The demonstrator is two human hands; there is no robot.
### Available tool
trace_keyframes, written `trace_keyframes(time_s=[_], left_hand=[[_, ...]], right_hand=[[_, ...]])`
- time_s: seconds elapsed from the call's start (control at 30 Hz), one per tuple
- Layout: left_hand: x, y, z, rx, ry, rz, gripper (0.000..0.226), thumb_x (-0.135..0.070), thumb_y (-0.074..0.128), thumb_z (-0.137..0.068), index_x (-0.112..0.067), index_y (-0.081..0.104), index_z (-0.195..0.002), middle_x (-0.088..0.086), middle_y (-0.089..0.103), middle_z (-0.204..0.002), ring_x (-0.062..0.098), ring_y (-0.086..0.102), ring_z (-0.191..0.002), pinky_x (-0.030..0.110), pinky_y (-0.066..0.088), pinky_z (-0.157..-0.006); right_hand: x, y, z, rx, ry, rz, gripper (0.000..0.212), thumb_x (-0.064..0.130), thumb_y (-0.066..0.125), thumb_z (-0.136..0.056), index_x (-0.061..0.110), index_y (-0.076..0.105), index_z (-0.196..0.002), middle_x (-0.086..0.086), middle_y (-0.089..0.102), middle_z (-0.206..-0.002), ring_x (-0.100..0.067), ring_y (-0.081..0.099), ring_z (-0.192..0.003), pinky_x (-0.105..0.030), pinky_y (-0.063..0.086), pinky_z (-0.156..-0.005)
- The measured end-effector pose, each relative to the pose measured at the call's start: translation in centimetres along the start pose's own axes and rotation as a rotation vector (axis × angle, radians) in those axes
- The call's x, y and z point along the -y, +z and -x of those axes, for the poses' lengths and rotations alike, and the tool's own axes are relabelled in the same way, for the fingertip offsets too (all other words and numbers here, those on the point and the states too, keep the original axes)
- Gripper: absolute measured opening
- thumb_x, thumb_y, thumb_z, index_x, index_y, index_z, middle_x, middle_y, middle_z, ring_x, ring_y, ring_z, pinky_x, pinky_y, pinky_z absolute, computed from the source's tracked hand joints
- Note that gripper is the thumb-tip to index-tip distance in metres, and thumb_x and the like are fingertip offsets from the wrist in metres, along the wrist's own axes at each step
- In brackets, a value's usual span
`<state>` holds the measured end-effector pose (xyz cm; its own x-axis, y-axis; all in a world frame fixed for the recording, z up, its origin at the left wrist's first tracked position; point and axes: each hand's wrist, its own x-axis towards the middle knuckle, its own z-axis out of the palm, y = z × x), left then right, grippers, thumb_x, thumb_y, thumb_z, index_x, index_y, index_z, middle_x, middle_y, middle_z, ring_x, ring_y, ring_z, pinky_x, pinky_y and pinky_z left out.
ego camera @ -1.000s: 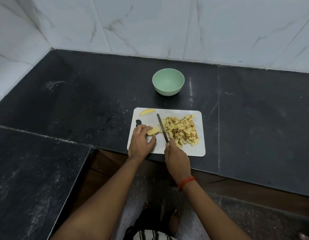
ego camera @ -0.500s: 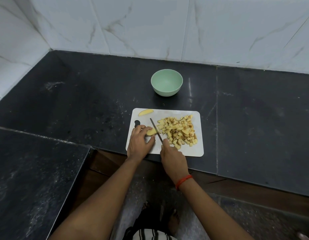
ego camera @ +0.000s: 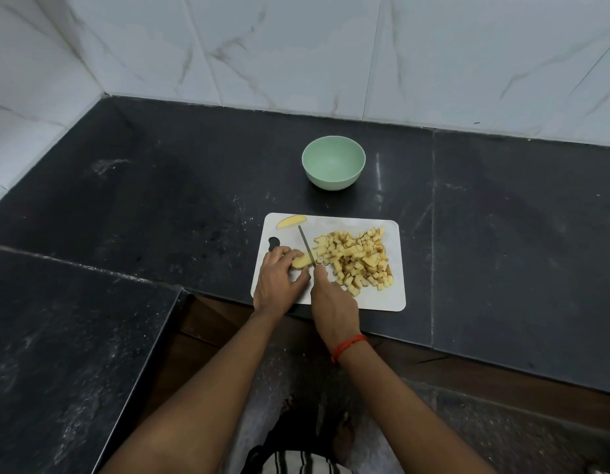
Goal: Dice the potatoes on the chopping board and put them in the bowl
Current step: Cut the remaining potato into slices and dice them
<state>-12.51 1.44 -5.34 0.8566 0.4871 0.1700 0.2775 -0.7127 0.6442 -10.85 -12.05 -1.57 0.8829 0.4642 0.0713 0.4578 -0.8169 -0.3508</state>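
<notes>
While your left hand (ego camera: 279, 278) holds down a yellow potato wedge (ego camera: 302, 262) on the left part of the white chopping board (ego camera: 382, 299), with its fingers curled over the wedge's left portion and the thumb lying on the near side, your right hand (ego camera: 332, 302) is closed round the handle of a knife (ego camera: 307, 246). The handle is hidden inside the fist. The thin blade points away from you and a little to the left, and it crosses the right end of the wedge, just beside your left fingertips. To the right of the blade, a heap of diced potato (ego camera: 358, 260) covers the middle and right of the board, and its nearest cubes lie close against the blade. A second wedge (ego camera: 290, 221) lies alone at the board's far left corner. The pale green bowl (ego camera: 332, 182) stands on the dark stone counter (ego camera: 194, 200) beyond the board, apart from it. A red thread (ego camera: 348, 345) circles your right wrist. A second ago the blade stood between the held wedge and the heap, clear of the wedge. Half a second ago it had come left onto the wedge, where it is now. Your left hand's hold looks unchanged.
</notes>
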Motion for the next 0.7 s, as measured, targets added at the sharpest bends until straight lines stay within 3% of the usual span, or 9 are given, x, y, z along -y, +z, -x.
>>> trace_keyframes(time_s=[0.13,0.2,0.3,0.47,0.6,0.7], left_hand=[[0.0,0.1,0.0,-0.003,-0.001,-0.008,0.035,-0.029,0.074,-0.086,-0.019,0.070,-0.119,-0.005,0.057,-0.118,0.015,0.050,-0.109,0.032,0.049,-0.091],[-0.1,0.0,0.0,-0.007,-0.008,-0.008,0.035,-0.027,0.074,-0.085,-0.018,0.070,-0.119,-0.004,0.058,-0.118,0.014,0.050,-0.110,0.032,0.049,-0.092],[-0.1,0.0,0.0,-0.012,0.001,-0.007,0.034,-0.027,0.074,-0.086,-0.017,0.070,-0.119,-0.003,0.058,-0.118,0.015,0.050,-0.109,0.033,0.049,-0.092],[0.1,0.0,0.0,0.002,-0.003,-0.005,0.035,-0.029,0.073,-0.086,-0.019,0.069,-0.120,-0.006,0.057,-0.119,0.014,0.050,-0.110,0.033,0.049,-0.092],[0.1,0.0,-0.1,0.009,0.000,-0.020,0.035,-0.030,0.073,-0.088,-0.019,0.069,-0.121,-0.005,0.057,-0.120,0.016,0.050,-0.111,0.034,0.049,-0.093],[0.0,0.0,0.1,0.010,0.010,-0.038,0.036,-0.030,0.071,-0.089,-0.017,0.069,-0.123,-0.004,0.057,-0.120,0.016,0.049,-0.111,0.036,0.049,-0.094]], right_hand=[[-0.5,0.6,0.1,0.073,0.019,-0.043,0.033,0.015,0.044,-0.102,0.016,0.039,-0.135,-0.009,0.068,-0.080,-0.030,0.066,-0.065,-0.030,0.033,-0.052],[-0.8,1.0,0.0,0.070,0.014,-0.050,0.033,0.014,0.041,-0.103,0.016,0.036,-0.136,-0.010,0.068,-0.082,-0.030,0.066,-0.067,-0.031,0.033,-0.054],[-0.8,1.0,-0.1,0.067,0.018,-0.052,0.031,0.014,0.048,-0.101,0.014,0.043,-0.132,-0.008,0.067,-0.074,-0.029,0.065,-0.060,-0.029,0.030,-0.050],[-0.5,0.9,-0.2,0.031,0.013,-0.022,0.031,0.011,0.060,-0.095,0.012,0.055,-0.125,-0.005,0.062,-0.061,-0.026,0.060,-0.047,-0.024,0.011,-0.042],[-0.4,0.2,-0.5,0.032,-0.003,-0.025,0.034,0.007,0.065,-0.090,0.011,0.053,-0.122,-0.005,0.062,-0.060,-0.025,0.061,-0.048,-0.023,0.018,-0.043],[-0.5,0.2,0.7,0.052,-0.027,-0.005,0.039,0.007,0.062,-0.093,0.017,0.037,-0.122,-0.008,0.065,-0.065,-0.026,0.064,-0.052,-0.025,0.028,-0.045]])
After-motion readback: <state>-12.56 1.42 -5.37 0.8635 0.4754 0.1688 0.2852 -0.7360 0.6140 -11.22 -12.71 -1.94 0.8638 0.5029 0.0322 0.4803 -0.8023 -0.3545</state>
